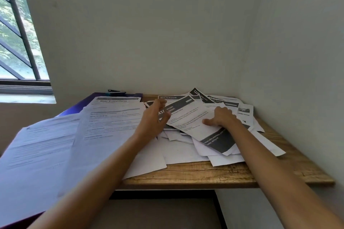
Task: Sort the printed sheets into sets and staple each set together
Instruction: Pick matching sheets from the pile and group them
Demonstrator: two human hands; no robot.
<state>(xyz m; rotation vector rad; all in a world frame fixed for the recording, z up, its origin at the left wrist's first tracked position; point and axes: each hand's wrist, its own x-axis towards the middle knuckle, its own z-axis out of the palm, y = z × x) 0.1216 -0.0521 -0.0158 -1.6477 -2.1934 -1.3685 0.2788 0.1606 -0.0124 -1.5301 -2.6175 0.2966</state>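
Observation:
A loose heap of printed sheets [188,152] covers the right half of the wooden table [214,174]. On top lies a sheet with dark bands and the number 437 [188,115]. My left hand [155,117] grips that sheet's left edge near the number. My right hand [220,117] presses flat on the sheet's right part, fingers spread. A larger stack of white sheets headed "Water Potted Plants" [111,122] lies to the left, with another stack [37,152] overhanging further left. A dark stapler [116,92] rests at the back by the wall.
A purple folder or mat [81,106] lies under the left stacks. Walls close the table in at the back and right. A barred window [16,29] is at the upper left. Bare wood shows along the front edge.

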